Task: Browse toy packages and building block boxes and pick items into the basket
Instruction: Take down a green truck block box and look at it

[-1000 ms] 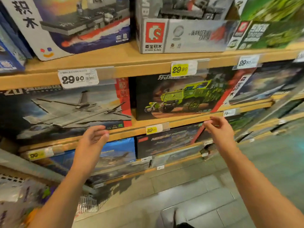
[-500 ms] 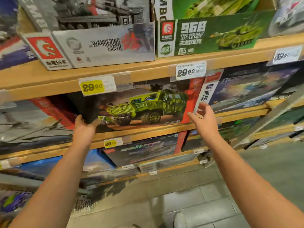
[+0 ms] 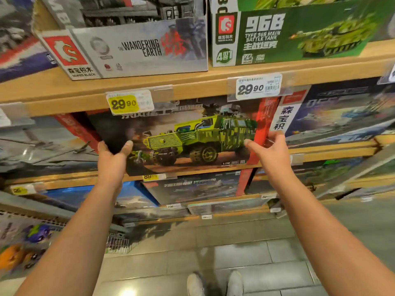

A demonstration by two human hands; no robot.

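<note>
A building block box with a green armoured truck pictured on a dark front and red sides stands on the middle wooden shelf. My left hand grips its lower left corner, thumb on the front face. My right hand holds its right red edge, thumb on the front and fingers round the side. The box's lower part sticks out past the shelf lip. No basket is clearly in view.
Above, a grey "Wandering Earth" box and a green tank box stand on the upper shelf. A jet box and a ship box flank the truck box. Lower shelves hold more boxes. Tiled floor and my shoes lie below.
Both hands have moved from reaching toward the shelf to taking hold of the truck box at its left corner and right edge; the view has shifted right and closer.
</note>
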